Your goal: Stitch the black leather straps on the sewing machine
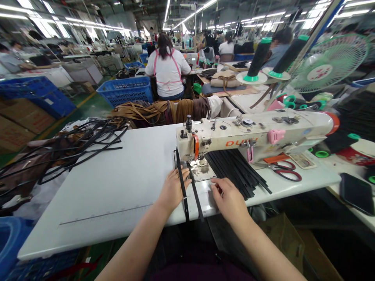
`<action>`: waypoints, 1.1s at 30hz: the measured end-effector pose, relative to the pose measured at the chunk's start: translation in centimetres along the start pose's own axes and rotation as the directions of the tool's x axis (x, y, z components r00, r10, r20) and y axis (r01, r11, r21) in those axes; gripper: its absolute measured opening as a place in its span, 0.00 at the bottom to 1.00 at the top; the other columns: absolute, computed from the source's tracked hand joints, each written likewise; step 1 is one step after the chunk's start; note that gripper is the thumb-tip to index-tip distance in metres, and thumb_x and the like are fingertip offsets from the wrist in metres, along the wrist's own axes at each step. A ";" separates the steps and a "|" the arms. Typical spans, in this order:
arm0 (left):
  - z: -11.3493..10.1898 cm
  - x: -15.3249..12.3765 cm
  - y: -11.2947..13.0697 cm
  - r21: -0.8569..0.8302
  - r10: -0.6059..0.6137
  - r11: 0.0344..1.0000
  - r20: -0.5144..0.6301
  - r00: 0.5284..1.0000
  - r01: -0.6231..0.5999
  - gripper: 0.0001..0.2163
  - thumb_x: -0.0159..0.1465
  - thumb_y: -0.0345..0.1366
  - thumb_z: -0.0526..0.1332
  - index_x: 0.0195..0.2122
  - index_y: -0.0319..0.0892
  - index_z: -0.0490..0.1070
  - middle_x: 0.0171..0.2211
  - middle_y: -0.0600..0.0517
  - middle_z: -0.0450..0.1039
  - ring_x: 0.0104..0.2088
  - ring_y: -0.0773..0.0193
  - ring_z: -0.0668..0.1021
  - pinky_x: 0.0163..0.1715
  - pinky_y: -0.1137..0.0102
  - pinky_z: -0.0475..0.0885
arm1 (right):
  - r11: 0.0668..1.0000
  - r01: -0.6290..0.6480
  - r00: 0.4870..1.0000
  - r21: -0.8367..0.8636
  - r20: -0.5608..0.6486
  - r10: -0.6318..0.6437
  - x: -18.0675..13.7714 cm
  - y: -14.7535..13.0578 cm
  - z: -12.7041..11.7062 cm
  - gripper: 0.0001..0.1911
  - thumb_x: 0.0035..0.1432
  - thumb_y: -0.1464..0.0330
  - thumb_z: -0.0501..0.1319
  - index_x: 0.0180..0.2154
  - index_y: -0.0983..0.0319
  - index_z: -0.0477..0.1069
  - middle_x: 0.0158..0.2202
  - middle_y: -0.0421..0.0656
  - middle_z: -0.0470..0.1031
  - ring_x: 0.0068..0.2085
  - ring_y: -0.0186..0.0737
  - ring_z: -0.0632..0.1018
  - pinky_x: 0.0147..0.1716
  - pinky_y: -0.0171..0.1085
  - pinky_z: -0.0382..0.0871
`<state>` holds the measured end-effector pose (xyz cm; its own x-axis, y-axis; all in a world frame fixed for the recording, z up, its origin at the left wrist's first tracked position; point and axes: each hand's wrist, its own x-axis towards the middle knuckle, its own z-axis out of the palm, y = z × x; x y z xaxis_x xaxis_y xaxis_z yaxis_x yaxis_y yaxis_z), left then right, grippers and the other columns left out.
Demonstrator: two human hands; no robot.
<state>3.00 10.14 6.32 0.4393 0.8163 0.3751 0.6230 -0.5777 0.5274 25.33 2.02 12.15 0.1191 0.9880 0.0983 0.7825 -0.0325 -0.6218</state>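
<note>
My left hand [175,188] rests on the white table just in front of the sewing machine's needle area. One black strap [181,180] runs across its fingers and over the table's front edge. The fingertips touch a second black strap [195,193], which leads from beneath the presser foot [197,163] towards me. To the right, my right hand [230,198] hovers by the metal needle plate [205,174], fingers loosely curled and apart, with nothing visible in them. A bundle of black straps [234,171] lies beside it, under the arm of the sewing machine [216,138].
Red-handled scissors [285,171] lie right of the bundle, and a phone [356,193] farther right. Dark straps [96,144] hang over the table's left side. Thread cones [258,60] and a fan [328,66] stand behind. A person [168,72] sits ahead, beside a blue crate [125,91].
</note>
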 end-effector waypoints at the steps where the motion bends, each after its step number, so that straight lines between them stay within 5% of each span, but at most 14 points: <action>1: 0.0 0.1 0.0 -0.010 0.002 1.000 0.001 1.000 -0.001 0.14 0.74 0.36 0.58 0.57 0.46 0.75 0.59 0.46 0.77 0.65 0.48 0.73 0.66 0.44 0.69 | 0.992 0.013 0.999 -0.127 -0.034 -0.017 0.6 0.3 -0.5 0.17 0.69 0.67 0.54 0.51 0.64 0.77 0.46 0.53 0.79 0.47 0.51 0.78 0.52 0.47 0.71; 6: 0.1 0.2 -0.1 -0.004 -0.028 1.000 -0.004 1.000 0.028 0.14 0.75 0.36 0.56 0.58 0.48 0.76 0.59 0.46 0.77 0.65 0.49 0.73 0.66 0.43 0.68 | 0.850 -0.005 0.995 -0.526 -0.083 -0.046 2.3 1.5 -1.0 0.27 0.65 0.64 0.62 0.60 0.73 0.70 0.54 0.64 0.75 0.53 0.63 0.74 0.57 0.54 0.67; 13: 0.0 0.2 0.2 -0.019 -0.019 1.000 -0.026 0.999 0.019 0.14 0.75 0.37 0.56 0.58 0.48 0.76 0.58 0.46 0.78 0.64 0.51 0.74 0.67 0.46 0.69 | 0.839 -0.059 0.998 -0.541 -0.034 0.048 2.8 1.1 -0.1 0.21 0.68 0.65 0.59 0.57 0.71 0.72 0.47 0.60 0.76 0.48 0.59 0.77 0.50 0.49 0.69; 20: 0.0 0.2 0.4 -0.013 -0.022 1.000 -0.034 0.999 0.022 0.15 0.75 0.37 0.56 0.59 0.48 0.75 0.59 0.46 0.77 0.64 0.51 0.75 0.67 0.46 0.69 | 0.911 -0.141 0.989 -0.387 -0.008 0.149 3.4 0.7 -0.4 0.19 0.68 0.69 0.56 0.56 0.71 0.73 0.49 0.60 0.77 0.47 0.58 0.81 0.47 0.47 0.71; 27: 0.0 0.4 0.3 -0.003 -0.020 1.000 -0.020 1.000 0.020 0.14 0.75 0.36 0.56 0.58 0.47 0.76 0.59 0.46 0.77 0.65 0.50 0.74 0.66 0.46 0.69 | 0.965 -0.246 0.969 -0.088 -0.023 0.245 3.9 2.1 -1.3 0.18 0.65 0.67 0.58 0.52 0.70 0.75 0.52 0.62 0.79 0.55 0.58 0.80 0.55 0.49 0.70; 31: 0.0 0.4 0.3 0.012 -0.015 1.000 -0.014 1.000 0.016 0.14 0.75 0.35 0.56 0.57 0.44 0.76 0.59 0.46 0.77 0.65 0.49 0.73 0.66 0.46 0.69 | 0.938 -0.305 0.953 0.164 0.055 0.299 3.3 2.1 -2.0 0.13 0.66 0.61 0.57 0.42 0.63 0.74 0.33 0.49 0.83 0.36 0.48 0.84 0.39 0.43 0.78; 33: 0.0 0.3 0.2 0.020 -0.014 1.000 -0.021 1.000 0.015 0.14 0.75 0.36 0.55 0.57 0.43 0.76 0.59 0.46 0.77 0.65 0.49 0.73 0.67 0.46 0.69 | 0.832 -0.361 0.932 0.421 0.140 0.333 2.5 1.7 -2.3 0.12 0.64 0.58 0.59 0.36 0.60 0.71 0.30 0.45 0.82 0.30 0.43 0.83 0.29 0.37 0.77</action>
<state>3.28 10.25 6.51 0.4163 0.8243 0.3836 0.6421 -0.5653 0.5178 28.36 4.13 13.16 0.2859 0.9316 -0.2247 0.3509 -0.3199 -0.8800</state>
